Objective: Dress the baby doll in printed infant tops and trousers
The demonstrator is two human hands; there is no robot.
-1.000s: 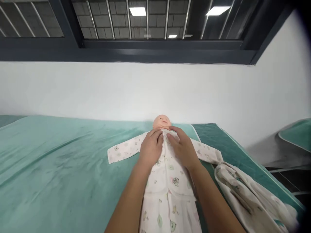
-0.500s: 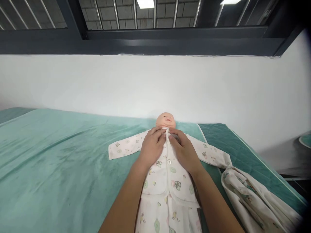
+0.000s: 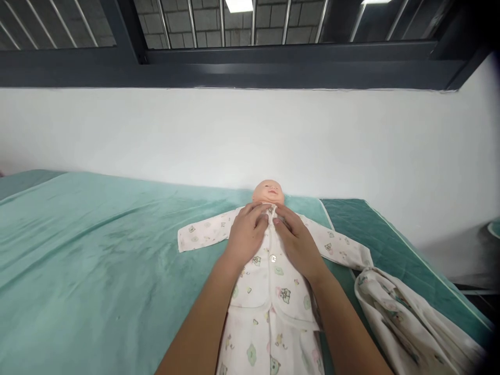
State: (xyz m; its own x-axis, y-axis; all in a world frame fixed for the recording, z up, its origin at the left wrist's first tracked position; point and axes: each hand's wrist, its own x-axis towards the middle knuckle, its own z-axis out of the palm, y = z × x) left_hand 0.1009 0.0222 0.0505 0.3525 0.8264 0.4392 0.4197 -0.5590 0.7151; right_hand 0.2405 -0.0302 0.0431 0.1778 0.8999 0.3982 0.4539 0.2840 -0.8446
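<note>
A baby doll (image 3: 269,191) lies on its back, head toward the wall, dressed in a white printed baby shirt (image 3: 289,284) and matching trousers (image 3: 252,346). My left hand (image 3: 246,233) grips the left front edge of the shirt near the collar, fingers bent and thumb close to the opening. Opposite it, my right hand (image 3: 296,237) grips the right front edge the same way. Between the hands the two edges lie close together at the neck. A round button (image 3: 273,258) shows farther down the front. The sleeves spread to both sides, and the doll's hands are hidden.
A green cover (image 3: 97,260) lies under the doll, with a darker quilted part (image 3: 359,224) at the right. A crumpled printed white cloth (image 3: 410,323) lies by the right sleeve end. Behind are a white wall (image 3: 234,135) and a dark window frame (image 3: 250,73).
The view has shifted slightly. Both hands stay at the collar, and a small round fastener now shows between the fingertips there.
</note>
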